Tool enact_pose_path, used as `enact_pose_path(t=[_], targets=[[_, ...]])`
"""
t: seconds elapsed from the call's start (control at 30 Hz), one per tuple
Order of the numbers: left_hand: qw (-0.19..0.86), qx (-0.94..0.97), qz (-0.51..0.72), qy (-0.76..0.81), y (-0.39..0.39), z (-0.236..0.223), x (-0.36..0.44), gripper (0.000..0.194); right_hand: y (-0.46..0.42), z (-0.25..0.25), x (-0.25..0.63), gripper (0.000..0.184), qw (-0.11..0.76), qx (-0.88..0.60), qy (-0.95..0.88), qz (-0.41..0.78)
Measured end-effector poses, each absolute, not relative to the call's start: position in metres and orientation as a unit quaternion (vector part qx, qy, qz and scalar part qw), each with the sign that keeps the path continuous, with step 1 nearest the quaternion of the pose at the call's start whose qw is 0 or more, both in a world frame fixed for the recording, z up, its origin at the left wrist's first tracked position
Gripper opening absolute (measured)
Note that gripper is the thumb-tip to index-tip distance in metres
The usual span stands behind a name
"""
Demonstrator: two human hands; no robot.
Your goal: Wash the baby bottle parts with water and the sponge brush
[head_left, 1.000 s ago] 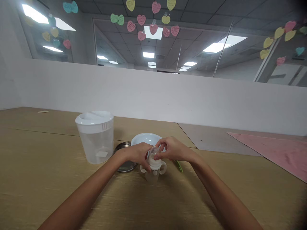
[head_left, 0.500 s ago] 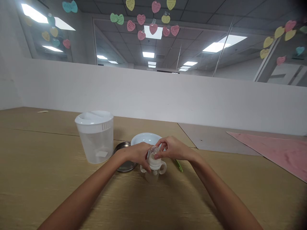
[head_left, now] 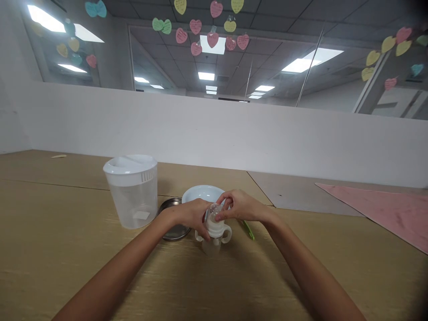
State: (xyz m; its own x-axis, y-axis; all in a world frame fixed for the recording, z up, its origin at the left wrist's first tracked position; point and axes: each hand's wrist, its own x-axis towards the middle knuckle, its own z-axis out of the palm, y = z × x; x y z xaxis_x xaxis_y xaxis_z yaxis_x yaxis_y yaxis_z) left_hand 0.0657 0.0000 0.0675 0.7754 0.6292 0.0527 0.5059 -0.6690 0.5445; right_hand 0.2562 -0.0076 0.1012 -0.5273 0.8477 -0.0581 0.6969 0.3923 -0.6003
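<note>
A clear baby bottle (head_left: pixel 214 232) with a white collar and two side handles stands upright on the table in front of me. My left hand (head_left: pixel 195 216) is wrapped round the bottle's left side near the collar. On the bottle's domed clear cap (head_left: pixel 214 209), my right hand (head_left: pixel 239 207) has its thumb and fingers closed from the right. Behind the hands sits a white bowl (head_left: pixel 203 192), partly covered by them. A round metal dish (head_left: pixel 175 232) lies behind my left wrist, and a green-handled tool (head_left: pixel 248 230), its far end hidden, lies by my right wrist.
To the left stands a translucent plastic bucket (head_left: pixel 133 196) with a white lid. A pink cloth (head_left: pixel 377 207) covers the table's right side. The white wall (head_left: pixel 214 133) runs along the back, below windows with heart-shaped notes.
Almost nothing differs. The view has shifted very slightly, and both hands keep their hold on the bottle and its cap.
</note>
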Motion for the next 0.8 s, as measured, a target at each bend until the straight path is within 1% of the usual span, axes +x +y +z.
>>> enact_pose_path(t=[0.1,0.17,0.4,0.6,0.8], targets=[[0.26,0.905,0.116,0.316,0.0005,0.0673,0.0654,0.042,-0.007,0.1018,0.2565,0.054,0.129,-0.469,-0.822,0.297],[0.255,0.907,0.119,0.314,0.0008,0.0672,0.065,0.046,-0.0063,0.1016,0.2568,0.054,0.129,-0.47,-0.82,0.3],[0.244,0.912,0.122,0.305,0.0003,0.068,0.0648,0.064,-0.0042,0.1,0.2572,0.053,0.139,-0.467,-0.817,0.307],[0.24,0.911,0.124,0.312,-0.0008,0.0676,0.0651,0.083,-0.0058,0.1016,0.257,0.052,0.125,-0.47,-0.817,0.311],[0.244,0.911,0.127,0.307,-0.0011,0.0683,0.0651,0.084,-0.0077,0.1034,0.257,0.049,0.122,-0.47,-0.819,0.306]])
